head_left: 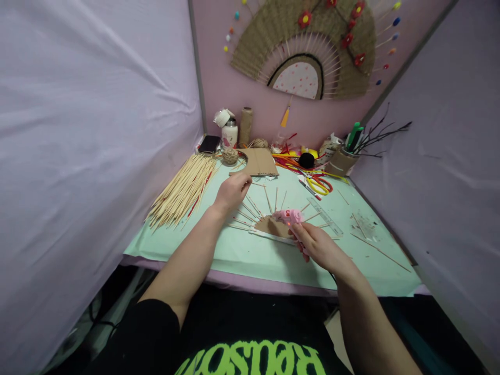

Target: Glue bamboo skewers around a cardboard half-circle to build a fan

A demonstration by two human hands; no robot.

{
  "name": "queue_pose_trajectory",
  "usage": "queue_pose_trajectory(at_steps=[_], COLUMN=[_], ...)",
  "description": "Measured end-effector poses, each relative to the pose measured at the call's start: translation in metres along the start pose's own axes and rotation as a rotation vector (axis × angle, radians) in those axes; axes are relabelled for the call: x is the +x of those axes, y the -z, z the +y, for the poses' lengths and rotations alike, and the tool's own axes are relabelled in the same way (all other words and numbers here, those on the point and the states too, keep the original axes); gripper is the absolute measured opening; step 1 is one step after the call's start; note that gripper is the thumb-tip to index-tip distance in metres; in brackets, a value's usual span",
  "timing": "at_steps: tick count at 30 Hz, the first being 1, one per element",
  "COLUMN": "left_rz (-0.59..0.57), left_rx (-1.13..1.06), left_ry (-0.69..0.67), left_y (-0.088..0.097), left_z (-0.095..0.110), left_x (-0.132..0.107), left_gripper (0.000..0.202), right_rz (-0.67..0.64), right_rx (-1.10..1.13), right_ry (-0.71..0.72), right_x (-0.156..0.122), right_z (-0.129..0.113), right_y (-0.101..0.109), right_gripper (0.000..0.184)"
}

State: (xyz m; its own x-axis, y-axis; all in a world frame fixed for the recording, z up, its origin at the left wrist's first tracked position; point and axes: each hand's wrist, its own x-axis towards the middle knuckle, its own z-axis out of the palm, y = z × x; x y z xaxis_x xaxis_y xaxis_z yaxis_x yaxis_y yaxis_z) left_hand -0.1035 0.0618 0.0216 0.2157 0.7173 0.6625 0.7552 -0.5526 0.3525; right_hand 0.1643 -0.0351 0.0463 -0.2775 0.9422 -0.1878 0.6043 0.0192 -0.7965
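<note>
My right hand (318,245) is wrapped round a pink glue gun (289,217), whose tip points at a brown cardboard half-circle (273,227) on the mint green mat (250,255). Thin wooden sticks (258,205) fan out from the half-circle. My left hand (233,191) rests over the left sticks of the fan, fingers curled and pinching a stick near its outer end.
A bundle of bamboo skewers (183,190) lies at the left. At the back are a cardboard piece (258,161), twine ball (230,155), jar (229,133), phone (209,144), yellow scissors (318,185), clear ruler (324,214) and a pen cup (344,159). A finished woven fan (308,47) hangs on the wall.
</note>
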Motion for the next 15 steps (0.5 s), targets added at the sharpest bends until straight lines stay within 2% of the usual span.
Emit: queue_pose_trajectory(at_steps=[6,10,12,15], left_rz=[-0.031,-0.111,-0.157,-0.214], left_rx=[0.016,0.025,0.027,0.04], left_ry=[0.0,-0.012,-0.026,-0.051], left_y=[-0.001,-0.003,-0.006,-0.012], left_z=[0.0,-0.001,-0.001,0.001], left_x=[0.0,0.0,0.001,0.001], left_gripper=[0.013,0.017,0.019,0.022], right_rz=[0.145,0.263,0.417,0.755], right_rx=[0.055,0.097,0.017,-0.289], right_ry=[0.1,0.14,0.128,0.054], right_x=[-0.016,-0.017,-0.013,-0.006], right_z=[0.0,0.02,0.04,0.077], right_y=[0.003,0.016,0.034,0.067], right_gripper=[0.056,0.052,0.048,0.051])
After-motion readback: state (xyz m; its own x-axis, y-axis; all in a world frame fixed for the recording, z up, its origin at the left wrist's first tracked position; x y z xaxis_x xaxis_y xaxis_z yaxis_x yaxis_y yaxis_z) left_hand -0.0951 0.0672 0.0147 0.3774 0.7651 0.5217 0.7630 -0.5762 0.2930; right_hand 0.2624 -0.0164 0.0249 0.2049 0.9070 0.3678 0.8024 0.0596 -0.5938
